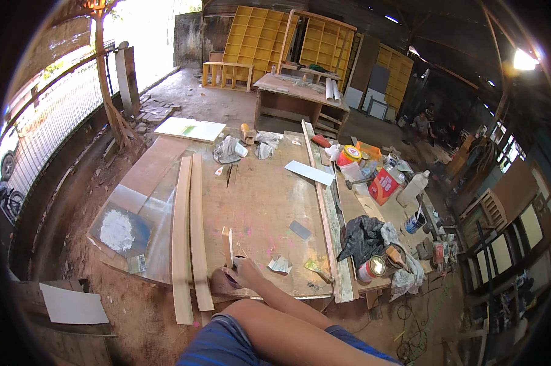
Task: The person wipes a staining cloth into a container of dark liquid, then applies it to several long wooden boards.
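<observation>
My right hand (247,273) is low over the near edge of the wooden worktable (257,201), its fingers curled inward. Something dark shows under the fingers, too small and shaded to name. Just beyond the fingertips a short pale wooden piece (228,245) rises, its lower end touching or close to them. To the left lie two long, slightly curved wooden strips (182,238), side by side and reaching past the table's near edge. My left hand does not show. A crumpled paper scrap (280,265) and a grey rectangular pad (299,230) lie to the right.
A long wooden batten (324,219) runs along the table's right side. Beyond it stand paint cans (371,268), a red can (384,185), a plastic bottle (413,188) and a black plastic bag (364,236). White powder (117,230) lies at left. Rags (230,149) are farther back.
</observation>
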A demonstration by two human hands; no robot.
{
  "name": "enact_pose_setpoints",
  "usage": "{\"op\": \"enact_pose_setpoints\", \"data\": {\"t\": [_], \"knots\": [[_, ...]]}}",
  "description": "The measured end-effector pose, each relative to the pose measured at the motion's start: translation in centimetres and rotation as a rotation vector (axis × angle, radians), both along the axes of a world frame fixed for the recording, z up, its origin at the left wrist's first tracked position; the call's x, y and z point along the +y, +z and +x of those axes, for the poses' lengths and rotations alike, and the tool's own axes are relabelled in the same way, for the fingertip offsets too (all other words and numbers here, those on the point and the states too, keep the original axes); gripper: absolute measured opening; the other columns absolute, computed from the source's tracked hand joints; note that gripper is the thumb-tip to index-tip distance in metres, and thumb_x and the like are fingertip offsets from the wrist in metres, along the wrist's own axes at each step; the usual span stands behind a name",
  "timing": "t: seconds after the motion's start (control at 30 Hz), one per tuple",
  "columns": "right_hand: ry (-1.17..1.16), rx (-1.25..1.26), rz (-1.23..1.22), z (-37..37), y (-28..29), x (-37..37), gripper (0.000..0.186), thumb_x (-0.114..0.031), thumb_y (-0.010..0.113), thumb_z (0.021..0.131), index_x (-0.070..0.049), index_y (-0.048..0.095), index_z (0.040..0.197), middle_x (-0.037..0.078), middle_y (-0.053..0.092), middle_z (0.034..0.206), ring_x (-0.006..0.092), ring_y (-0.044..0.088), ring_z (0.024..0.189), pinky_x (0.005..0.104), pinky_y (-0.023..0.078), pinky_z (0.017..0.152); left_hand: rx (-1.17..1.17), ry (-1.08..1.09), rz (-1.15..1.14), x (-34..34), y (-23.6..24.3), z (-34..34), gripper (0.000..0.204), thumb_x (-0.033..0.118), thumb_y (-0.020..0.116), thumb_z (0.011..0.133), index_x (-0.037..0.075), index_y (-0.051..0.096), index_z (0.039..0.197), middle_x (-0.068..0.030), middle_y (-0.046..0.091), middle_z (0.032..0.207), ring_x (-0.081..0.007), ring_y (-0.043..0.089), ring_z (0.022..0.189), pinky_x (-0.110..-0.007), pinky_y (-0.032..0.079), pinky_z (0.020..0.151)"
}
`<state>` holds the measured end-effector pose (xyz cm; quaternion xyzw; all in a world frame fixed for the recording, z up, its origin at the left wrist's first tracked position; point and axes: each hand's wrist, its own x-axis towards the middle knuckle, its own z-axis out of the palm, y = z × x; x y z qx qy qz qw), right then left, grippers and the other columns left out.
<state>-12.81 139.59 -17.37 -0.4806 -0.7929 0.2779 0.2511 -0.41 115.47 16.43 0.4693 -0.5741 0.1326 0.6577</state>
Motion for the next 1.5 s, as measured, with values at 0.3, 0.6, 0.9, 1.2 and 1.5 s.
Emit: {"op": "enact_pose_setpoints", "data": {"t": [0.3,0.6,0.9,1.2,1.5], "knots": [[-0.031,0.062,-0.026,1.2,-0.1,2.0,0.033,-0.036,0.074,0.097,-0.003,0.077,0.103,0.023,0.073,0.092,0.0424,0.071,0.085,0.0509,0.055,0.076,0.547,0.768,0.166,10.4,-9.0,-12.6,0.019,0.018,0.071,0.103,0.006,0.075,0.116,-0.0181,0.062,0.148,-0.0358,0.057,0.137,-0.050,0.043,0.117],[-0.005,0.208,-0.158,1.0,0.2,1.0,0.031,-0.028,0.077,0.094,0.000,0.071,0.105,0.025,0.072,0.091,0.0469,0.070,0.084,0.0535,0.055,0.079,1.460,1.399,-0.081,6.5,-27.1,-29.4,0.036,0.021,0.081,0.094,0.001,0.072,0.123,-0.0133,0.072,0.132,-0.0226,0.067,0.122,-0.038,0.052,0.107],[0.048,0.097,-0.014,1.6,-0.7,0.6,0.039,-0.040,0.071,0.096,-0.002,0.072,0.105,0.025,0.071,0.089,0.0457,0.069,0.085,0.0528,0.054,0.078,1.645,2.192,-0.417,7.0,-37.4,-30.4,0.050,0.017,0.085,0.088,-0.003,0.066,0.130,-0.0183,0.072,0.121,-0.0221,0.069,0.113,-0.032,0.057,0.093],[0.094,-0.085,-0.057,1.2,-2.2,3.1,0.055,-0.058,0.065,0.096,-0.004,0.077,0.092,0.027,0.070,0.079,0.0475,0.071,0.076,0.0537,0.056,0.068,1.323,2.385,-0.277,11.7,-40.7,-27.6,0.105,0.035,0.092,0.077,-0.010,0.038,0.155,-0.0310,0.049,0.156,-0.0450,0.047,0.146,-0.048,0.036,0.125],[0.210,0.021,-0.074,3.2,2.1,4.0,0.030,-0.033,0.075,0.095,-0.003,0.075,0.101,0.024,0.072,0.086,0.0436,0.072,0.084,0.0493,0.057,0.076,1.622,2.467,-0.297,11.7,-40.7,-24.0,0.114,0.036,0.091,0.083,-0.006,0.024,0.165,-0.0303,0.047,0.157,-0.0373,0.059,0.137,-0.045,0.048,0.115]]}}
